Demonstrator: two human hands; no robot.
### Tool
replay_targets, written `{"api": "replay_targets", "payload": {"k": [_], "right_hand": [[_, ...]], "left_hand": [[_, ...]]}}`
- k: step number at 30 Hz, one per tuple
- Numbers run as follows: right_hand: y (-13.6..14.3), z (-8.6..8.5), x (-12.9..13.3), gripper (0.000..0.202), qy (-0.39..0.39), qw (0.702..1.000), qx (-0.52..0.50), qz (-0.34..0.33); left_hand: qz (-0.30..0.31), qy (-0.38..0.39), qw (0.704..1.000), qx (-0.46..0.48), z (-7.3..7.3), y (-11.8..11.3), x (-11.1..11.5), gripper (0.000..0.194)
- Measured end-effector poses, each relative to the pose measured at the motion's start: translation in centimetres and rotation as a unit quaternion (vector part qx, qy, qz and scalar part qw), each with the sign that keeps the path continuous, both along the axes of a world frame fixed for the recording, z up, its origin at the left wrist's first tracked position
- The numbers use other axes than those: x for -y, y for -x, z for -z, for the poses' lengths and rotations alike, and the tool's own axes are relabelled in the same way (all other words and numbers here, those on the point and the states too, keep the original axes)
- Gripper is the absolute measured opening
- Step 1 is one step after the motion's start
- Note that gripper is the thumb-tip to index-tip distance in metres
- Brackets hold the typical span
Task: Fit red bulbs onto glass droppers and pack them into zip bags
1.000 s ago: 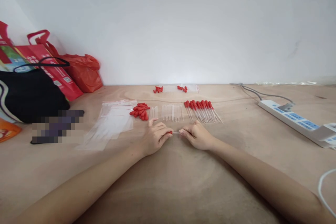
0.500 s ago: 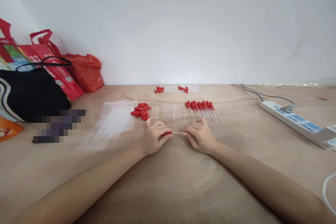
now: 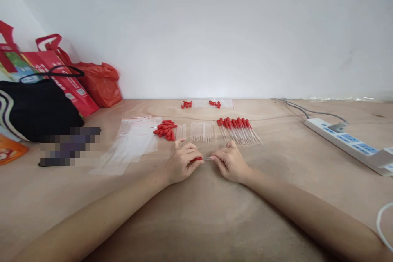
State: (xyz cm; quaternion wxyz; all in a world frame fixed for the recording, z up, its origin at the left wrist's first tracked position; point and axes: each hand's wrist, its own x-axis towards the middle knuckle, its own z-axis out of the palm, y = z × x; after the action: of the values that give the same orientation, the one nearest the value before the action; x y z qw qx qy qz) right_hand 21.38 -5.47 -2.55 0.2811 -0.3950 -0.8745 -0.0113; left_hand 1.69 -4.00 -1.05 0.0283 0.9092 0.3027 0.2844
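My left hand (image 3: 186,163) is closed on a red rubber dropper bulb (image 3: 198,159), most of it covered by the fingers. A thin clear dropper tube (image 3: 206,158) runs from the bulb's mouth across to my right hand (image 3: 229,161), whose fingertips pinch it. How deep the tube sits in the bulb is hidden. Beyond my left hand lies a pile of loose red bulbs (image 3: 166,129). Rows of bare clear tubes (image 3: 202,132) lie past the gap between my hands. Several droppers with red bulbs fitted (image 3: 238,129) are lined up beyond my right hand.
Clear zip bags (image 3: 125,147) lie at the left, near a blurred-out dark object (image 3: 70,147). Farther left stand a black bag (image 3: 39,108) and red bags (image 3: 100,84). More bulbs (image 3: 186,105) lie near the wall. A power strip (image 3: 346,143) with cables is at the right.
My hands have come closer together, my right hand moving left along the tube. Less of the tube shows between them.
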Motion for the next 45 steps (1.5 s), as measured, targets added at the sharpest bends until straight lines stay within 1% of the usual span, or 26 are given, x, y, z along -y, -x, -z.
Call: {"api": "replay_targets", "payload": {"k": [3, 6, 9, 13, 15, 16, 17, 19, 20, 22, 24, 26, 28, 32, 35, 37, 39, 42, 45], "right_hand": [[0.0, -0.1, -0.1, 0.036, 0.009, 1.000, 0.003, 0.001], [-0.2, -0.5, -0.2, 0.038, 0.009, 1.000, 0.016, 0.007], [-0.6, -1.2, -0.2, 0.033, -0.014, 0.999, 0.047, 0.002], [-0.8, -1.7, 0.2, 0.026, -0.031, 0.995, 0.088, -0.025], [-0.9, -1.5, 0.1, 0.025, -0.024, 0.996, 0.085, -0.015], [-1.0, -1.4, -0.1, 0.025, -0.020, 0.997, 0.071, 0.004], [-1.2, -1.3, -0.5, 0.024, -0.015, 0.998, 0.048, 0.035], [-1.7, -1.0, -1.6, 0.022, -0.002, 0.992, -0.016, 0.122], [-1.9, -0.9, -2.3, 0.022, 0.006, 0.984, -0.046, 0.172], [-2.4, -0.7, -3.8, 0.023, 0.018, 0.960, -0.080, 0.266], [-2.5, -0.7, -5.0, 0.024, 0.022, 0.938, -0.077, 0.338], [-2.3, -0.7, -5.8, 0.024, 0.027, 0.922, -0.056, 0.381], [-1.7, -0.8, -6.1, 0.023, 0.040, 0.913, -0.030, 0.404], [-0.6, -1.0, -6.5, 0.023, 0.083, 0.903, 0.011, 0.422], [-0.3, -0.9, -6.9, 0.025, 0.111, 0.901, 0.021, 0.419], [-0.3, -0.8, -7.1, 0.026, 0.106, 0.903, 0.023, 0.416], [-0.4, -0.7, -7.3, 0.028, 0.082, 0.904, 0.017, 0.420], [-0.4, -0.6, -7.2, 0.028, 0.040, 0.911, 0.000, 0.411], [0.2, -0.6, -7.0, 0.027, 0.032, 0.930, 0.010, 0.367]], "left_hand": [[0.003, -0.002, 1.000, 0.001, 0.1, 0.1, -0.1, 0.018], [-0.005, -0.007, 1.000, 0.005, 0.1, 0.1, -0.2, 0.015], [-0.019, -0.012, 1.000, 0.006, 0.0, 0.3, -0.4, 0.014], [-0.018, -0.019, 1.000, -0.014, -0.1, 0.5, -0.6, 0.013], [-0.045, -0.024, 0.999, -0.015, 0.0, 0.6, -0.8, 0.014], [-0.069, -0.022, 0.997, -0.011, 0.1, 0.6, -0.9, 0.022], [-0.099, -0.016, 0.995, -0.004, 0.1, 0.7, -1.0, 0.034], [-0.151, 0.007, 0.989, 0.006, 0.2, 0.8, -1.2, 0.054], [-0.166, 0.020, 0.986, 0.008, 0.2, 0.8, -1.3, 0.057], [-0.175, 0.036, 0.984, 0.001, 0.2, 0.8, -1.3, 0.052], [-0.168, 0.041, 0.985, -0.012, 0.1, 0.7, -1.3, 0.045], [-0.165, 0.042, 0.985, -0.019, 0.1, 0.6, -1.2, 0.040], [-0.168, 0.046, 0.985, -0.022, 0.1, 0.6, -1.2, 0.037], [-0.171, 0.054, 0.984, -0.021, 0.2, 0.6, -1.3, 0.033], [-0.169, 0.058, 0.984, -0.023, 0.2, 0.6, -1.4, 0.030], [-0.167, 0.055, 0.984, -0.025, 0.2, 0.7, -1.4, 0.029], [-0.171, 0.044, 0.984, -0.024, 0.2, 0.7, -1.3, 0.028], [-0.208, 0.020, 0.978, -0.017, 0.3, 0.6, -1.4, 0.028], [-0.282, 0.000, 0.959, -0.008, 0.3, 0.6, -1.7, 0.026]]}}
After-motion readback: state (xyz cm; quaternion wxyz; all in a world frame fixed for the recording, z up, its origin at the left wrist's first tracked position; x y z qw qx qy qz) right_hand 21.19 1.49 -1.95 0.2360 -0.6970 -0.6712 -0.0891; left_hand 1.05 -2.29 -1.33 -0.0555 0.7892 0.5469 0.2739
